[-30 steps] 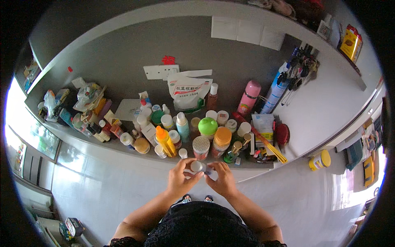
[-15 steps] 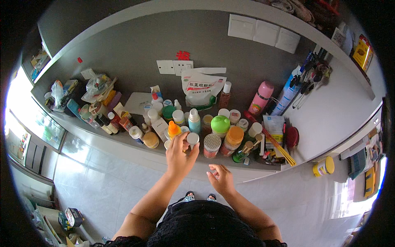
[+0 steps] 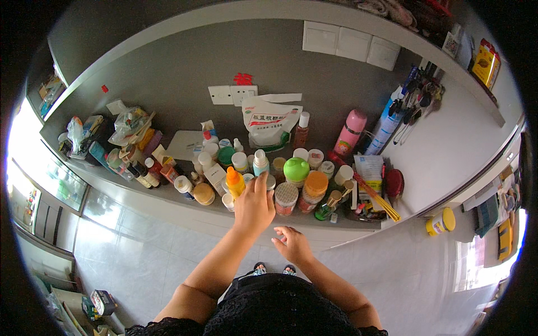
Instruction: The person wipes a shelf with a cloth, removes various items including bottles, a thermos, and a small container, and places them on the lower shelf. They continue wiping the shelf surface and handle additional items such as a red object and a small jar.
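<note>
At the far left of the shelf [image 3: 159, 203], a clear plastic bag [image 3: 128, 126] is sitting on a crowded pile. Farther along, a tan-lidded jar [image 3: 204, 194] is standing near the front edge, and a white box [image 3: 215, 177] is leaning just behind it. An orange bottle [image 3: 235, 182] is standing beside the left hand [image 3: 255, 208], which is hovering palm down over the front row, its fingers pointing away from the body. A pale-lidded container [image 3: 271, 182] is showing between its index finger and thumb; whether they are gripping it, one cannot tell. A light-blue bottle [image 3: 261, 161] is standing just beyond those fingertips. A grey-lidded jar [image 3: 286, 194] is standing to their right. The right hand [image 3: 293, 245] is hanging in front of the shelf, nearer the body, its fingers loosely curled and parted, holding nothing. Farther right, a green-topped jar [image 3: 296, 169] and an orange-lidded jar [image 3: 314, 189] are standing close together, a pink flask [image 3: 351, 133] is standing toward the back, and yellow sticks [image 3: 386, 209] are jutting over the front edge.
</note>
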A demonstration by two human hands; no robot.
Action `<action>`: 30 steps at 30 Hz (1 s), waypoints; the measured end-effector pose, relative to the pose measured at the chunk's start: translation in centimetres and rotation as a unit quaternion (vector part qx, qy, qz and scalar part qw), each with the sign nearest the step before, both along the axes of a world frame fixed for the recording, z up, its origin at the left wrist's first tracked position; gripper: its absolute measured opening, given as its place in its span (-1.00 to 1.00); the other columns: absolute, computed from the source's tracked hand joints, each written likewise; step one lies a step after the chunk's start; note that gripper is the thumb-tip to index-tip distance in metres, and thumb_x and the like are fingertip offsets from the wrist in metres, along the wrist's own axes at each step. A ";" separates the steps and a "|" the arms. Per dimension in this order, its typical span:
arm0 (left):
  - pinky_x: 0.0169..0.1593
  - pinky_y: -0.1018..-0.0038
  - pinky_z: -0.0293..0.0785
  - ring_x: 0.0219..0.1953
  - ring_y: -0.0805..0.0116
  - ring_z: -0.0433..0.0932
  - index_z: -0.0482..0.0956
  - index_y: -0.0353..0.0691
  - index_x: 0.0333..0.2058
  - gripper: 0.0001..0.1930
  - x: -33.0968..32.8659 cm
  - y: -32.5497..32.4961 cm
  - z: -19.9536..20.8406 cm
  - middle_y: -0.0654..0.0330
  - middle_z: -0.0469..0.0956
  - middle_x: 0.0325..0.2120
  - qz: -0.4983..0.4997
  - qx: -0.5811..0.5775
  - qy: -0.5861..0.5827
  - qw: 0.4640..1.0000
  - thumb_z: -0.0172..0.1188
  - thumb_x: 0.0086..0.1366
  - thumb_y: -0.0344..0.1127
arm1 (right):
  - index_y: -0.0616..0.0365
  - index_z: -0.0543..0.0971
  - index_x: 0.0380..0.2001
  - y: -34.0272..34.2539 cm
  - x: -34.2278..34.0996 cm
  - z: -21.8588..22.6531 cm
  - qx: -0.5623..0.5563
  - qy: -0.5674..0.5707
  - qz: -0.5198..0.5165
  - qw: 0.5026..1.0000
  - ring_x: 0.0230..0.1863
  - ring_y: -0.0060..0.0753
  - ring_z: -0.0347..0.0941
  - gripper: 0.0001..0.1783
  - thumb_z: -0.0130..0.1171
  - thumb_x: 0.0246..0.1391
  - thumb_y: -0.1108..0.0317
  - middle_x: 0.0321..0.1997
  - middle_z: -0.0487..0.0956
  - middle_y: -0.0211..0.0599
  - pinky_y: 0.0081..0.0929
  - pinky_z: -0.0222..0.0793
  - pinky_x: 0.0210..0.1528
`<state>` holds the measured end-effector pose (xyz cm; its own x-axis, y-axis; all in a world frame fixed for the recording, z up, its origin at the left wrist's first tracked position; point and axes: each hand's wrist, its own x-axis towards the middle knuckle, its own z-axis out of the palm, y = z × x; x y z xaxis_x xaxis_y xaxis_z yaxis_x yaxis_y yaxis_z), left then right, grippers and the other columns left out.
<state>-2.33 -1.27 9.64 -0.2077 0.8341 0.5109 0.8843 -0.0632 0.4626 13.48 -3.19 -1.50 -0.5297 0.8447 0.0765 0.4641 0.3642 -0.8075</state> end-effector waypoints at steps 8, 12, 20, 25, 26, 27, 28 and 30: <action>-0.18 0.07 0.49 -0.21 -0.15 0.52 0.24 -0.24 0.14 -0.48 -0.4 -0.7 -3.4 -0.11 0.51 -0.15 0.036 -0.092 -0.022 0.995 0.08 0.19 -0.36 | 0.15 0.49 -0.11 -0.1 -0.7 -0.4 -0.012 -0.027 0.014 0.999 -0.33 -0.16 0.55 -0.60 0.24 -0.02 0.22 -0.24 0.61 -0.15 -0.25 0.45 -0.27; -0.23 0.10 0.52 -0.23 -0.14 0.54 0.23 -0.27 0.15 -0.49 -0.6 -0.6 -3.0 -0.14 0.49 -0.13 0.037 -0.099 -0.026 0.994 0.06 0.21 -0.36 | 0.14 0.49 -0.12 0.3 -0.6 -0.5 -0.007 -0.009 0.015 1.000 -0.36 -0.16 0.55 -0.60 0.26 -0.04 0.24 -0.25 0.61 -0.13 -0.25 0.45 -0.28; -0.18 0.17 0.54 -0.10 -0.13 0.52 0.33 -0.23 0.06 -0.59 -0.8 -1.3 -3.8 -0.11 0.35 0.08 0.016 0.007 0.008 1.000 0.06 0.21 -0.41 | 0.16 0.48 -0.06 1.5 -1.4 2.5 0.048 0.083 -0.005 0.995 -0.44 -0.28 0.56 -0.56 0.29 -0.08 0.39 -0.29 0.61 -0.15 -0.40 0.48 -0.39; -0.14 0.20 0.53 -0.05 -0.07 0.50 0.40 -0.25 0.00 -0.60 -1.4 -2.3 -3.8 -0.06 0.37 0.09 -0.012 0.045 0.005 0.999 0.07 0.13 -0.49 | 0.09 0.37 0.11 2.6 -2.7 5.9 0.102 0.109 -0.013 0.989 -0.46 -0.17 0.57 -0.39 0.25 -0.09 0.48 -0.31 0.61 -0.17 -0.32 0.48 -0.42; -0.12 0.20 0.53 -0.04 -0.07 0.50 0.42 -0.24 -0.02 -0.61 -1.4 -2.4 -3.7 -0.05 0.39 0.06 -0.015 0.052 -0.005 0.999 0.07 0.12 -0.53 | 0.11 0.37 0.11 2.7 -3.0 6.3 0.093 0.114 -0.016 0.989 -0.45 -0.22 0.57 -0.40 0.24 -0.07 0.48 -0.30 0.61 -0.17 -0.37 0.49 -0.40; -0.11 0.21 0.52 -0.03 -0.07 0.49 0.44 -0.24 -0.05 -0.62 -1.3 -2.7 -3.4 -0.04 0.41 0.03 -0.019 0.059 -0.014 0.998 0.07 0.10 -0.57 | 0.12 0.38 0.12 2.7 -3.3 6.7 0.083 0.119 -0.019 0.989 -0.44 -0.27 0.57 -0.41 0.24 -0.05 0.49 -0.30 0.61 -0.18 -0.42 0.49 -0.38; -0.09 0.21 0.52 -0.03 -0.07 0.49 0.46 -0.23 -0.07 -0.62 -1.3 -2.8 -3.3 -0.03 0.44 0.01 -0.022 0.067 -0.023 0.997 0.08 0.09 -0.60 | 0.13 0.38 0.12 2.8 -3.5 7.0 0.073 0.124 -0.022 0.989 -0.43 -0.33 0.57 -0.41 0.23 -0.04 0.50 -0.30 0.61 -0.19 -0.47 0.49 -0.36; -0.11 0.24 0.53 -0.04 -0.03 0.50 0.47 -0.24 -0.08 -0.63 -1.6 -3.1 -3.4 -0.03 0.40 0.05 -0.025 0.059 -0.016 0.998 0.09 0.07 -0.55 | 0.13 0.35 0.15 2.9 -3.9 7.4 0.106 0.108 -0.008 0.988 -0.43 -0.31 0.57 -0.39 0.21 -0.03 0.51 -0.31 0.61 -0.18 -0.45 0.49 -0.35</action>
